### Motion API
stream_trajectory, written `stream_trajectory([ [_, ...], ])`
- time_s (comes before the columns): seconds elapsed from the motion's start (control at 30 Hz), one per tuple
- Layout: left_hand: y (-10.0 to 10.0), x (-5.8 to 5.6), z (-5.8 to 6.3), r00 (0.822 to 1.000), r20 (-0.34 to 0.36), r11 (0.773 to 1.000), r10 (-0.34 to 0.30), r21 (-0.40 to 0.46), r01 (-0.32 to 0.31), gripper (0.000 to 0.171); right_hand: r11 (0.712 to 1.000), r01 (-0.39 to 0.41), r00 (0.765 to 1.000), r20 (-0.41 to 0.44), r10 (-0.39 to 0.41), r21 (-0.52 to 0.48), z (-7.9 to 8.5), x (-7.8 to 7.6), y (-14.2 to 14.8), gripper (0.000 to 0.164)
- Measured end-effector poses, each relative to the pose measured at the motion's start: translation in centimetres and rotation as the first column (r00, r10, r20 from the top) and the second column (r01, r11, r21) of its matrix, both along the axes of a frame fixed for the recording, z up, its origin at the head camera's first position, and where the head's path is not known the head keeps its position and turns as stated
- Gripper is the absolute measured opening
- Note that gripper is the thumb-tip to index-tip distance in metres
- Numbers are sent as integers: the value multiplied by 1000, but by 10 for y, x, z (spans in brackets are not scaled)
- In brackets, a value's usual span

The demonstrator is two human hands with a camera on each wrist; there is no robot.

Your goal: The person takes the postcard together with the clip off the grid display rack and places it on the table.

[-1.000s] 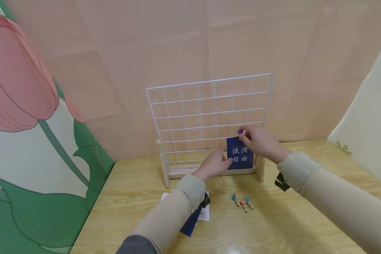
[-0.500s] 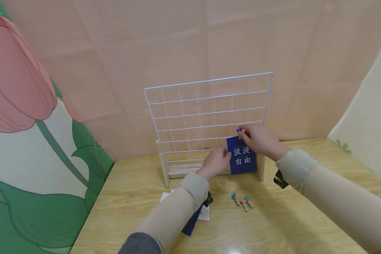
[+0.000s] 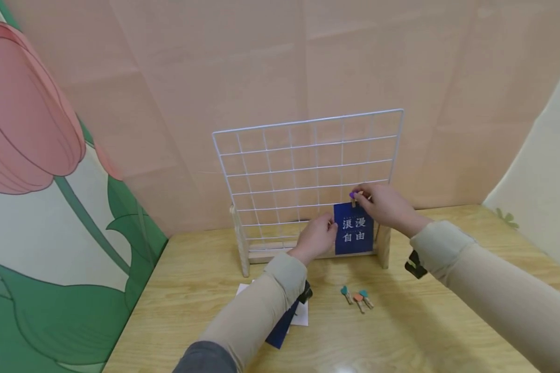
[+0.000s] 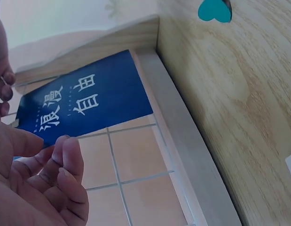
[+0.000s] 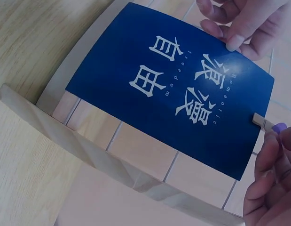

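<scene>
A dark blue card (image 3: 354,234) with white characters stands against the lower right of a white wire grid (image 3: 280,170). My left hand (image 3: 315,236) pinches the card's left edge between thumb and fingers, as the left wrist view also shows. At its top edge sits a small wooden clothespin (image 5: 259,120) with a purple ornament. My right hand (image 3: 385,207) pinches that clothespin by its upper end, and its tip overlaps the card's top edge. Whether the clothespin also bites on a grid wire, I cannot tell.
The grid stands in a wooden base (image 3: 266,256) on the wood-grain table (image 3: 191,311). Several clothespins with teal and orange ornaments (image 3: 358,298) lie in front. Under my left forearm is a pile of cards (image 3: 280,331), partly hidden. A pink cloth (image 3: 168,103) hangs behind.
The card tilted slightly outward to the lower right, then came back nearly upright against the grid. The clothespin's wooden tip now shows over the card's top edge. Both hands have kept their hold.
</scene>
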State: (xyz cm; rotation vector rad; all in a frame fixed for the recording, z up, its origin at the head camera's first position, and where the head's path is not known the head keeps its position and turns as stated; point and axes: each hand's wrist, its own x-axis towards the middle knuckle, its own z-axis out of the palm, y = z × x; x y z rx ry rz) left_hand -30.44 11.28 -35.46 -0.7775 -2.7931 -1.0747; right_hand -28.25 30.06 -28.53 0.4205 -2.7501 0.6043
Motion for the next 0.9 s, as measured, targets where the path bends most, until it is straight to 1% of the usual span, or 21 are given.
stream_trajectory([
  [0.1,-1,-1,0,1000,4,1000,3,2,-3,16,1000,-21,1000,-10,21,0,0,0,1,24],
  [0.3,-3,-1,-1,1000,-8,1000,5,3,-5,15,998,-54,997,-60,56,36,-2,3,-1,18],
  [0.47,-5,0,-2,1000,13,1000,-3,13,3,14,996,-74,993,-93,78,38,-5,4,-3,13],
  [0.57,-6,0,-3,1000,22,1000,-14,19,14,14,996,-85,991,-105,87,33,-7,6,-5,12],
  [0.63,-7,-1,-4,1000,16,1000,-23,19,23,13,996,-90,989,-113,91,15,-7,6,-6,13],
  [0.77,-9,-2,-4,999,-6,998,-53,29,53,13,993,-93,990,-111,85,-69,-7,8,-7,16],
  [0.83,-12,-4,-5,997,-4,996,-75,57,75,13,990,-87,993,-95,76,-112,-6,9,-7,18],
  [0.9,-15,-5,-7,994,17,991,-103,92,101,13,988,-75,995,-72,66,-135,-6,10,-7,20],
])
